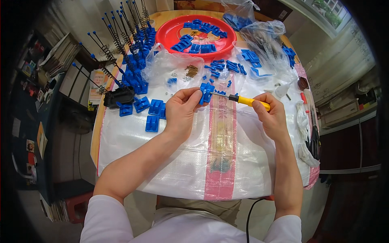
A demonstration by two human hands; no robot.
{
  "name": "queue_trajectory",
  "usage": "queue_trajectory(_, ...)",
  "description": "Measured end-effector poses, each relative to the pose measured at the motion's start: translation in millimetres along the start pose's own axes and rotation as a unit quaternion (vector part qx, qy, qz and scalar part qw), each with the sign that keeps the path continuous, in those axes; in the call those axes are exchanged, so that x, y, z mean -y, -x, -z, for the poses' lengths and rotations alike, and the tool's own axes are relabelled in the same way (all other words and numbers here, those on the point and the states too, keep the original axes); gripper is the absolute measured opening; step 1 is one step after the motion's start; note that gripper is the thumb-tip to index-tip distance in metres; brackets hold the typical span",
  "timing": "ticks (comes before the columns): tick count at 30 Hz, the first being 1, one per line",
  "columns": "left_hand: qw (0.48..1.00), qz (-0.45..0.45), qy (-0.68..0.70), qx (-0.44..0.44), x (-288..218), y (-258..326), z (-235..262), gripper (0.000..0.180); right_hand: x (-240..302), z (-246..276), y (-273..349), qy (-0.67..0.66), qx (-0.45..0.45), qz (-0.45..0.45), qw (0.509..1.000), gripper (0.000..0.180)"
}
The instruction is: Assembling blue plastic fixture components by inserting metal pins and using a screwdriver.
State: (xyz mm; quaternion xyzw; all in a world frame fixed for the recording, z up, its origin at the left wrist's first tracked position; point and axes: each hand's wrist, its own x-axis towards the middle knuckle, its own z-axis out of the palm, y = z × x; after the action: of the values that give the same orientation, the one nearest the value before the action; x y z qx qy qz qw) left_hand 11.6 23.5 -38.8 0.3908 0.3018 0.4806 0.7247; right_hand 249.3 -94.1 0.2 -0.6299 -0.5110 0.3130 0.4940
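My left hand (pixel 185 106) pinches a small blue plastic bracket (pixel 207 92) over the middle of the table. From the right, my right hand (pixel 270 111) grips a screwdriver (pixel 248 101) by its yellow and black handle. The metal shaft points left, and its tip meets the bracket's right side; whether it sits in a screw is too small to tell. Several similar blue brackets (pixel 152 124) lie on the sheet left of my left hand. Just beyond the bracket are small blue pieces (pixel 217 65) and a little pile of brass-coloured screws (pixel 191 72).
A red round tray (pixel 161 43) at the back holds more blue brackets. Blue parts with upright springs and rods (pixel 133 60) crowd the far left. Clear plastic bags (pixel 265 38) lie back right. Scissors (pixel 314 141) rest by the right edge. A white woven sheet (pixel 170 174) covers the table.
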Motion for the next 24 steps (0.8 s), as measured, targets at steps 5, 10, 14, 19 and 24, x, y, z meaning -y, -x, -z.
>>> queue_trajectory(5, 1.000, 0.001, 0.020, 0.007, 2.0, -3.6, -1.1, 0.017, -5.1, -1.2, -0.4, -0.025, -0.013, -0.020, 0.999, 0.022)
queue_trajectory(10, 1.000, 0.013, 0.017, 0.019, -0.4, -1.5, 2.9, 0.015, 2.4, -3.1, -0.9, -0.052, -0.024, 0.008, 0.998, 0.022)
queue_trajectory(14, 0.998, 0.027, 0.042, 0.038, -3.3, -4.5, 3.1, 0.012, 0.1, 2.0, -4.0, -0.072, -0.021, -0.008, 0.997, 0.021)
queue_trajectory(19, 0.995, 0.041, 0.074, 0.059, -1.5, -6.5, 3.5, 0.011, -13.3, 8.1, -6.2, -0.113, -0.009, -0.056, 0.992, 0.020)
queue_trajectory(24, 0.991, 0.062, 0.088, 0.079, -4.7, -5.7, 6.6, 0.012, -9.1, 3.5, -5.6, -0.120, -0.022, -0.023, 0.992, 0.020)
